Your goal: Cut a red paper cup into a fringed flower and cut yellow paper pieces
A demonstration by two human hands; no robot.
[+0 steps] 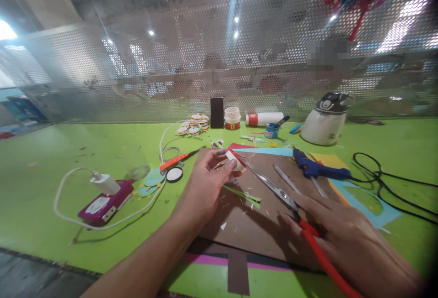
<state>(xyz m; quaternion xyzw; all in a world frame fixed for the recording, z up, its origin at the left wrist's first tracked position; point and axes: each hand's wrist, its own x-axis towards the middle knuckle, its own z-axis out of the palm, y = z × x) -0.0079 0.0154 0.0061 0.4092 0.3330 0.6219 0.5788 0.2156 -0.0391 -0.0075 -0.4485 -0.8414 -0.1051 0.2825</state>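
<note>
In the head view, a small white piece with a red rim (pixel 236 163) is pinched between thumb and fingers of the left hand (pixel 209 177), above the near-middle brown board (pixel 263 225), while red-handled scissors (pixel 273 187) are gripped by the right hand (pixel 337 225), closed around the handles, their blade tips at the rim. The pinching fingertips could be nicked, or the rim cut crooked, if the blades slipped or the small piece were turned mid-snip.
</note>
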